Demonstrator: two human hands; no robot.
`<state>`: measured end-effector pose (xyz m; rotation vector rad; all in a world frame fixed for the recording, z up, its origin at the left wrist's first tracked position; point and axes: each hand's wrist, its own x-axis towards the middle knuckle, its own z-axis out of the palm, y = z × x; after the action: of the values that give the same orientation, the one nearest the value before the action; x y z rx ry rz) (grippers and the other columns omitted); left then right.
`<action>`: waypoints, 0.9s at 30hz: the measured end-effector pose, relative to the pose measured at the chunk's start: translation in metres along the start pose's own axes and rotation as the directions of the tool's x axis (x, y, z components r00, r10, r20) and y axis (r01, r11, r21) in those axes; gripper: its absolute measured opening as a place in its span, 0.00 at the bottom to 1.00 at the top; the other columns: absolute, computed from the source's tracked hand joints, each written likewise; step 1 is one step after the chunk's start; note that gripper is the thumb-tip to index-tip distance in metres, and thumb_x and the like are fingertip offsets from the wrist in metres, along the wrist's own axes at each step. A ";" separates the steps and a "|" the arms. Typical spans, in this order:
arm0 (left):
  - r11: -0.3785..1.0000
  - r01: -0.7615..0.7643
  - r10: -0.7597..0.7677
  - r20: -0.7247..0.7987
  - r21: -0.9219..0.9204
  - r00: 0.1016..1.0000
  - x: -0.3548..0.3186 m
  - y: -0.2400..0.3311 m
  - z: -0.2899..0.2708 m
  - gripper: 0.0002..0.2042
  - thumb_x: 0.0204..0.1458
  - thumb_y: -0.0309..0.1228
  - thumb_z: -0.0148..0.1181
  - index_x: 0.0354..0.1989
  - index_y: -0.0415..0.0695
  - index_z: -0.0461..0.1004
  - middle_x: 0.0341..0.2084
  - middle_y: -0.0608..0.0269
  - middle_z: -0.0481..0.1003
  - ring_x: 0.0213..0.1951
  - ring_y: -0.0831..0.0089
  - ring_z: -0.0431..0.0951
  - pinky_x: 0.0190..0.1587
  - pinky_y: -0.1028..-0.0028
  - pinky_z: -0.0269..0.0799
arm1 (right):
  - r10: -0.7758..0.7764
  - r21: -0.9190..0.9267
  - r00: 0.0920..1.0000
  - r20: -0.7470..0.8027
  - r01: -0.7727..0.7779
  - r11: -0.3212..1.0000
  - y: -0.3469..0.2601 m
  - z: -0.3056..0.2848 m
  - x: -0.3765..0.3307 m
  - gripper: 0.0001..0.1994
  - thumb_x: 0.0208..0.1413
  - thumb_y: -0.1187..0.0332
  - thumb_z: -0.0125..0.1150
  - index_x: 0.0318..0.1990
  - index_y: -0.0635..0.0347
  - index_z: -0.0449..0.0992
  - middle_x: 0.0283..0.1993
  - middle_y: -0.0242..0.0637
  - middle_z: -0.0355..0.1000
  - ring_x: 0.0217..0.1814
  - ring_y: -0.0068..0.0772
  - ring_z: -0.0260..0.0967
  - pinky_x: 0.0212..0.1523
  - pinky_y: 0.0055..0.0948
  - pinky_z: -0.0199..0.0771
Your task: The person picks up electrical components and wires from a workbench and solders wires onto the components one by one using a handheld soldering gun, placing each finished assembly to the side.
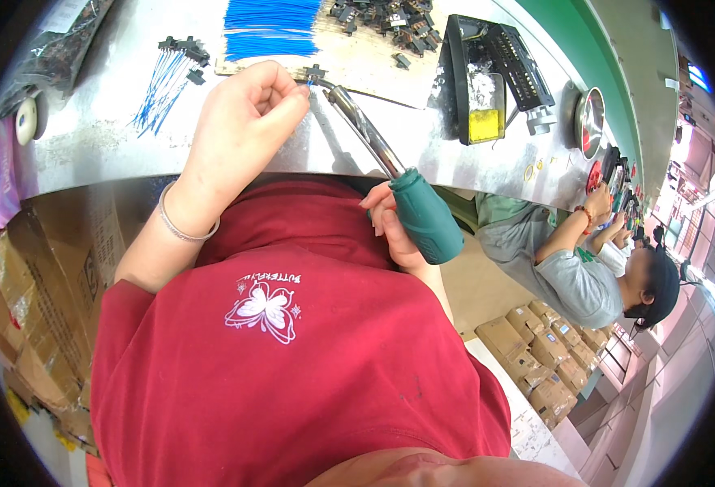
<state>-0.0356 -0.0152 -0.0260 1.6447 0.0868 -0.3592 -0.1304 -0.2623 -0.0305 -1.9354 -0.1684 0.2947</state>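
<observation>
My right hand [398,235] grips the green handle of a soldering iron [426,217], its metal shaft slanting up and left. The iron's bent tip reaches a small black switch [315,71] at the near edge of a light board. Beside that switch my left hand [252,109] is closed in a pinch. A short bit of blue wire [310,82] shows between its fingertips and the switch; the rest is hidden. To the left lie several black switches with blue wires attached [180,61]. A bundle of cut blue wires [270,28] rests on the board.
Loose black switches [398,24] are heaped at the far side of the board [365,77]. To the right stands a black soldering-iron holder [463,81] with a yellow sponge [485,125]. A round metal dish [591,122] is farther right, near a co-worker in grey [572,272]. Cardboard boxes [536,349] sit below.
</observation>
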 end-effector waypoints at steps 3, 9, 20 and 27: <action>0.999 -0.023 0.022 -0.037 -0.031 0.999 0.000 -0.001 0.003 0.08 0.55 0.27 0.56 0.26 0.39 0.68 0.17 0.74 0.67 0.22 0.87 0.64 0.24 0.83 0.59 | 0.037 0.009 0.999 0.007 -0.037 0.999 -0.003 0.001 0.001 0.05 0.50 0.77 0.58 0.35 0.59 0.76 0.31 0.34 0.74 0.32 0.30 0.74 0.35 0.25 0.74; 0.997 -0.046 0.041 -0.077 -0.064 0.996 0.000 -0.003 0.004 0.09 0.53 0.27 0.57 0.24 0.38 0.68 0.15 0.74 0.67 0.20 0.89 0.61 0.22 0.83 0.56 | 0.092 0.016 0.996 0.003 -0.092 0.996 -0.007 0.002 0.003 0.04 0.50 0.77 0.57 0.33 0.60 0.76 0.31 0.35 0.74 0.32 0.32 0.74 0.36 0.26 0.74; 0.998 -0.047 0.043 -0.088 -0.049 0.995 0.001 -0.003 0.004 0.09 0.53 0.28 0.57 0.24 0.37 0.69 0.15 0.73 0.67 0.20 0.88 0.62 0.22 0.82 0.57 | 0.055 -0.033 0.997 -0.047 -0.056 0.998 -0.007 0.003 0.002 0.06 0.48 0.79 0.56 0.32 0.60 0.76 0.29 0.33 0.74 0.29 0.29 0.72 0.33 0.25 0.73; 0.998 -0.041 0.038 -0.093 -0.040 0.995 0.000 -0.003 0.005 0.08 0.53 0.28 0.57 0.24 0.38 0.69 0.15 0.73 0.67 0.20 0.87 0.62 0.22 0.82 0.57 | 0.041 0.185 0.980 -0.195 -0.005 0.983 -0.009 -0.004 0.003 0.05 0.51 0.80 0.54 0.33 0.60 0.74 0.29 0.34 0.74 0.23 0.21 0.67 0.27 0.21 0.68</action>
<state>-0.0372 -0.0197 -0.0298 1.6195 0.1303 -0.2497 -0.1266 -0.2618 -0.0214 -1.7714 0.0127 0.1264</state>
